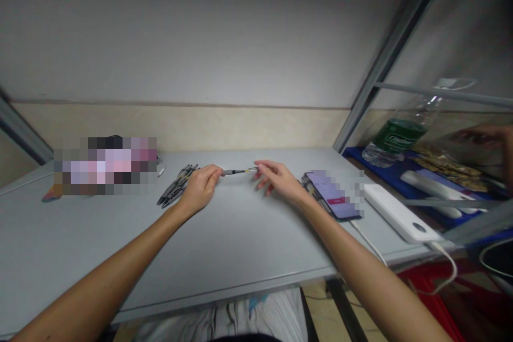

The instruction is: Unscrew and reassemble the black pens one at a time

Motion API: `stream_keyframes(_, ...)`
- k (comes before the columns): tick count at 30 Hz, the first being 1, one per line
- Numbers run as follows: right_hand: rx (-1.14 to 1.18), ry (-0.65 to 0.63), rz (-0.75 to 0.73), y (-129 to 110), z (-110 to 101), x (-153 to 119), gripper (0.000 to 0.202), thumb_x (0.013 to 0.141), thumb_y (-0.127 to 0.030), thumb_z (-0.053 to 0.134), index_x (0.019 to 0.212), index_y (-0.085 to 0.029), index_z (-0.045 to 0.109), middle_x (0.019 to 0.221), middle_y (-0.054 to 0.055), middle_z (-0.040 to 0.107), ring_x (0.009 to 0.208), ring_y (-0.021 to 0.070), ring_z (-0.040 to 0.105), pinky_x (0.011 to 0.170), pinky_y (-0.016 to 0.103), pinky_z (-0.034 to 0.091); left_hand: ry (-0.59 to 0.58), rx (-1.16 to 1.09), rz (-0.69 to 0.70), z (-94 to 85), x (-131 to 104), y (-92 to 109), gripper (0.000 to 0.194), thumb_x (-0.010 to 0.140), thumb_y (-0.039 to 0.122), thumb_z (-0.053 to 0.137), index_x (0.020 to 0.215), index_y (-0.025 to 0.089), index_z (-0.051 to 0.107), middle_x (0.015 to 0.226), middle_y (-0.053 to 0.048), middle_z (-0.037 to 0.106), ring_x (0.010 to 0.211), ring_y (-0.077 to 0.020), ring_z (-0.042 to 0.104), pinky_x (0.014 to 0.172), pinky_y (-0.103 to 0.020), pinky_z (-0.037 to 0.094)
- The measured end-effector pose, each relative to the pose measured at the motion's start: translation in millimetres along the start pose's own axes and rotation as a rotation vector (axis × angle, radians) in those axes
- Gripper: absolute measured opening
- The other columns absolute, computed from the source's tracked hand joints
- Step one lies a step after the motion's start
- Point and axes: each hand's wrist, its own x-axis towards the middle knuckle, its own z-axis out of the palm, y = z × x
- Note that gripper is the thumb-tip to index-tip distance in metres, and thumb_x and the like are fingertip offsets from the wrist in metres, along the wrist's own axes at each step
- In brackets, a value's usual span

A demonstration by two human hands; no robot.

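Observation:
A slim grey pen with a yellow band is held level above the grey table, between my two hands. My left hand is closed around the pen's left end, thumb and fingers pressed together. At the clip end, my right hand pinches the pen between thumb and forefinger, its other fingers loosely spread. Just left of my left hand, a bundle of similar grey pens lies on the table, partly covered by that hand. More pens show beside the phone, to the right of my right hand.
A white power bank with a cable lies at the table's right edge. Beyond the metal frame are a green-labelled water bottle and another person's hand. A blurred pinkish item sits back left. The wall closes off the rear.

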Motion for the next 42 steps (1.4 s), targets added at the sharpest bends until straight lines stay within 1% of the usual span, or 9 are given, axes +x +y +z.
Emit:
stream_keyframes(2,0.038,-0.041,0.104,-1.6,0.5,-0.8,0.049,0.084,-0.056,0.045,0.087,-0.01,0.063,0.067,0.007,0.062,0.052,0.0126,0.058,0.039,0.021,0.043,0.004,0.018,0.008,-1.2,0.7,0.5,0.029,0.092,0.028,0.036,0.079,0.016,0.06,0.073,-0.002,0.061,0.07,-0.015,0.055,0.067,-0.026,0.04)
stream_keyframes(5,0.04,-0.054,0.084,-4.6,-0.8,-1.9,0.04,0.078,-0.05,0.058,0.07,-0.011,0.061,0.058,0.003,0.058,0.051,0.0106,0.056,0.042,0.019,0.044,0.03,0.033,0.014,-2.5,1.2,0.0,0.027,0.091,0.028,0.038,0.083,0.016,0.061,0.075,-0.003,0.062,0.071,-0.0154,0.056,0.067,-0.026,0.04)
stream_keyframes(11,0.058,-0.036,-0.028,-8.2,-4.0,-3.0,0.038,0.065,-0.038,0.075,0.094,-0.016,0.062,0.09,0.006,0.065,0.075,0.0148,0.061,0.047,0.02,0.049,0.005,0.043,0.009,-5.5,1.7,1.0,0.032,0.093,0.029,0.035,0.073,0.017,0.057,0.067,-0.001,0.056,0.065,-0.0142,0.052,0.064,-0.025,0.038)
stream_keyframes(16,0.018,-0.057,0.141,-3.6,-1.9,-0.7,0.05,0.084,-0.055,0.046,0.074,-0.009,0.064,0.065,0.009,0.063,0.059,0.0132,0.059,0.043,0.021,0.046,0.018,0.039,0.005,-6.9,1.5,2.0,0.031,0.093,0.029,0.034,0.079,0.017,0.059,0.072,-0.001,0.058,0.068,-0.0144,0.053,0.066,-0.025,0.038)
stream_keyframes(23,0.051,-0.052,0.015,-7.3,-1.9,-3.1,0.03,0.075,-0.04,0.066,0.092,-0.015,0.061,0.073,0.004,0.064,0.063,0.0119,0.059,0.045,0.019,0.046,0.024,0.06,-0.002,-9.4,1.3,3.4,0.031,0.093,0.03,0.033,0.076,0.018,0.057,0.071,-0.001,0.057,0.068,-0.0148,0.053,0.064,-0.026,0.038)
stream_keyframes(29,0.018,-0.017,0.087,-8.0,-0.2,-2.5,0.044,0.082,-0.052,0.052,0.071,-0.01,0.062,0.054,0.003,0.057,0.045,0.0079,0.051,0.038,0.017,0.04,0.026,0.049,0.017,-9.9,1.2,6.0,0.028,0.092,0.028,0.035,0.076,0.017,0.056,0.072,-0.002,0.058,0.069,-0.0145,0.054,0.064,-0.025,0.038)
stream_keyframes(33,0.078,-0.01,-0.039,-11.5,-0.2,-4.7,0.033,0.068,-0.037,0.072,0.089,-0.015,0.061,0.073,0.002,0.062,0.058,0.0102,0.057,0.043,0.018,0.044,0.042,0.038,-0.002,-11.8,1.4,7.4,0.028,0.092,0.027,0.036,0.076,0.017,0.057,0.072,-0.002,0.058,0.068,-0.0142,0.054,0.063,-0.024,0.038)
stream_keyframes(36,0.092,-0.031,0.018,-13.4,-0.2,-5.7,0.037,0.075,-0.044,0.065,0.098,-0.016,0.058,0.077,0.004,0.065,0.059,0.0119,0.059,0.042,0.019,0.044,0.044,0.043,-0.01,-11.7,1.1,7.3,0.029,0.092,0.029,0.035,0.076,0.017,0.056,0.072,-0.001,0.058,0.069,-0.0143,0.054,0.064,-0.025,0.038)
stream_keyframes(42,0.001,-0.03,0.076,-12.2,0.0,-5.0,0.036,0.08,-0.046,0.057,0.066,-0.013,0.055,0.056,0.003,0.06,0.046,0.0083,0.051,0.041,0.019,0.039,0.041,0.042,0.011,-9.1,-0.3,8.1,0.029,0.092,0.029,0.034,0.077,0.018,0.056,0.073,-0.002,0.059,0.07,-0.0148,0.054,0.066,-0.026,0.039)
